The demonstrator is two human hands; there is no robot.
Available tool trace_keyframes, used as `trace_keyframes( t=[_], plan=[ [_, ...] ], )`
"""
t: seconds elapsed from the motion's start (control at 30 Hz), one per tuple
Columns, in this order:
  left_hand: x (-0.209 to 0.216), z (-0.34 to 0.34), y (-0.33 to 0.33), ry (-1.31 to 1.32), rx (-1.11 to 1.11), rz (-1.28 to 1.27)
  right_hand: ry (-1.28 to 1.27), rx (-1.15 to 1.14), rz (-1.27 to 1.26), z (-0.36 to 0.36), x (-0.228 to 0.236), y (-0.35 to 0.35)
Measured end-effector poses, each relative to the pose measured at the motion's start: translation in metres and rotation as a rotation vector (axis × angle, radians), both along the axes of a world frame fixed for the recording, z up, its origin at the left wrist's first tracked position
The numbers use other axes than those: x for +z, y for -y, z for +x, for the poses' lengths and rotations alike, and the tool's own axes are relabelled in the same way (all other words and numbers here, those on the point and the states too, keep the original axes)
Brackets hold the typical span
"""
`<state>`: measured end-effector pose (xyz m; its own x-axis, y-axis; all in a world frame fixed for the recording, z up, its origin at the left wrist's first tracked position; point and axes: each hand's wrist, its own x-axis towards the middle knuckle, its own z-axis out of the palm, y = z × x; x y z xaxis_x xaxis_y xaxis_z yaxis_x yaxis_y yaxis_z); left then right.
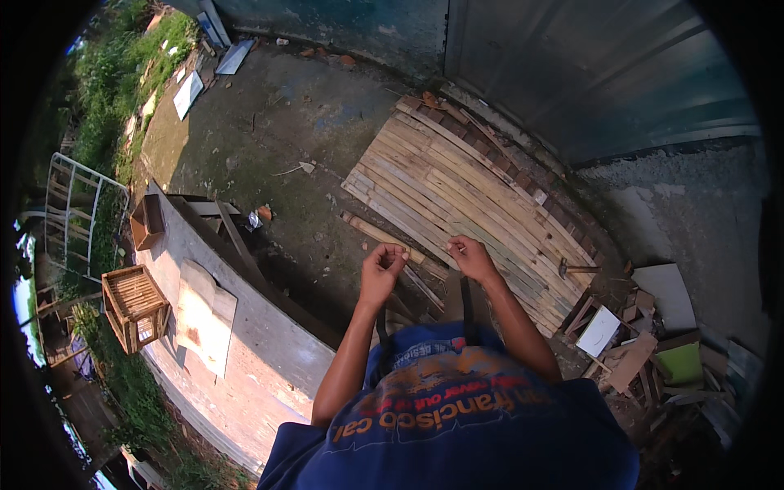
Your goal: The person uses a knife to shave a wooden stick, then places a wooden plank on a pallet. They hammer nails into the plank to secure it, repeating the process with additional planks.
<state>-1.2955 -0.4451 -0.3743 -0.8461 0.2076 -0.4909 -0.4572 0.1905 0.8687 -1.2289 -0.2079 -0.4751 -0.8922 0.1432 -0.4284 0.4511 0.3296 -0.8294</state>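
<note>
My left hand (382, 271) is raised in front of my body with thumb and fingertips pinched together. Level with it and a little to the right, my right hand (472, 258) is also closed in a pinch. Anything between the fingertips is too small to make out. Below the hands, a bamboo pole (384, 236) lies on the ground, its near end partly hidden. Beyond it stretches a flat panel of bamboo slats (465, 184), partly under my right hand in view. A hammer (578, 268) rests on the panel's right end.
At left, a long table (269, 359) carries a bamboo cage (135, 296), a wooden box (148, 222) and a pale sheet (204, 314). Scrap wood (633, 363) is heaped at right. Bricks line the panel's far edge beside a metal wall (596, 73). A white metal frame (72, 214) stands far left.
</note>
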Motion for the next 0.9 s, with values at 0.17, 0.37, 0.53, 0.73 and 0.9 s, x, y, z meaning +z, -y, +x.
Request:
trace_keyframes(
  t=[0.17,0.37,0.53,0.73,0.9],
  plan=[
    [-0.022,-0.041,0.009,-0.046,-0.283,0.217,-0.035,-0.38,0.002,0.057,0.033,0.067],
    [-0.012,-0.051,0.038,-0.063,-0.692,0.308,0.224,-0.869,-0.051,0.139,0.066,0.133],
    [0.0,-0.041,0.072,-0.053,-0.766,0.289,0.124,-0.859,0.229,0.149,0.081,0.177],
    [0.002,-0.014,0.072,0.001,-0.88,0.329,-0.011,-0.823,0.204,0.158,0.093,0.219],
    [0.019,0.018,0.039,-0.047,-1.135,0.353,-0.117,-1.13,0.19,0.192,0.099,0.243]
  ],
)
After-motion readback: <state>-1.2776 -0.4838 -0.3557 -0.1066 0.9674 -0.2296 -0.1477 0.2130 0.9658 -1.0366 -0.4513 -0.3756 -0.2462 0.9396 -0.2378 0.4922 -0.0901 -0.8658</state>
